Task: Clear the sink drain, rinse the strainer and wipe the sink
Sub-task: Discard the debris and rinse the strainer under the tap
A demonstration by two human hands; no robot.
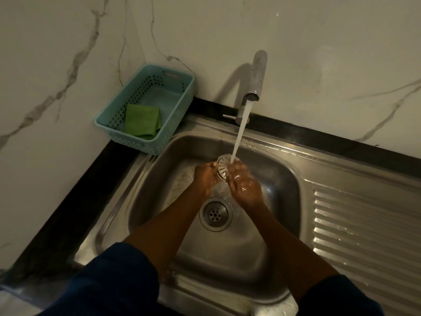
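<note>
Strainer (223,167) out of drain (215,213), held over sink (281,179) under running tap (256,80), gripped by left hand (205,176) and right hand (245,189), close together. Drain apparently cleared, rinsing under way, wiping not yet done, judging by green cloth (142,121) folded in basket (182,87)

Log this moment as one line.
step: rinsing strainer | left hand: holds strainer | right hand: holds strainer | tap: running | drain: uncovered | green cloth: in basket
</note>
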